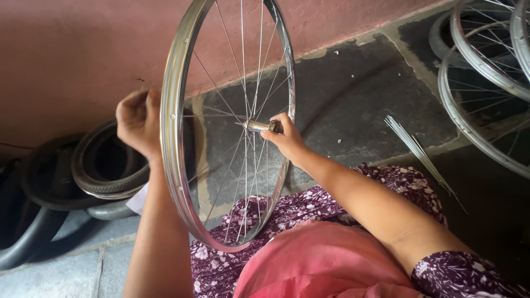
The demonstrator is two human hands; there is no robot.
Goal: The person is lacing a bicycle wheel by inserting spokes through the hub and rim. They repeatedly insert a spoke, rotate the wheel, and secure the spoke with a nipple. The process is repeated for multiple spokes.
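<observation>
Steel wheel (175,138): left hand (138,121) fisted at rim, right hand (284,138) pinching 1 hub (259,126).

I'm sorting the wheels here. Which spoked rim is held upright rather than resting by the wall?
The rim between both hands: left hand at its edge, right hand on the hub. The other rims lie top right, untouched.

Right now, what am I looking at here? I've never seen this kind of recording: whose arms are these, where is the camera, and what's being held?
The camera sits on a person's head and looks down, so both arms are the wearer's own. The left hand grips the rim of an upright spoked bicycle wheel. The right hand pinches the metal hub at its centre. On the stone floor lie a bundle of loose spokes, old tyres at left and more bare rims at right.
</observation>
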